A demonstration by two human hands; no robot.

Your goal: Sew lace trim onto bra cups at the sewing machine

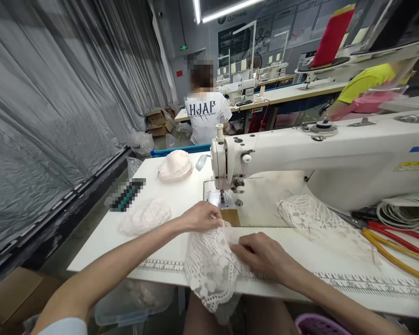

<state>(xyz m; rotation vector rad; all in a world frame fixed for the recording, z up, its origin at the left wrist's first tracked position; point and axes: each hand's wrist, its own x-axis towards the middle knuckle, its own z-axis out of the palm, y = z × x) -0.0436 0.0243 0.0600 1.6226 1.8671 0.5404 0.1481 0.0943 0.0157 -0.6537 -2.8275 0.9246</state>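
A piece of white lace fabric (pixel 212 265) hangs over the front edge of the sewing table, just before the sewing machine (pixel 265 158). With curled fingers, my left hand (pixel 203 216) pinches its upper edge close to the machine's presser foot (pixel 224 197). My right hand (pixel 263 256) is closed on the lace's right side, thumb and forefinger at the cloth. More lace (pixel 314 218) lies right of the needle area. On the left sit a pale pink stack of cups (pixel 175 166) and a sheer lace pile (pixel 146 216).
Scissors with red and yellow handles (pixel 387 242) and a coiled white cable (pixel 405 211) lie at the right. A printed ruler strip (pixel 356 281) runs along the table's front. A person in a white shirt (pixel 206 116) sits ahead; another wears yellow (pixel 366 83).
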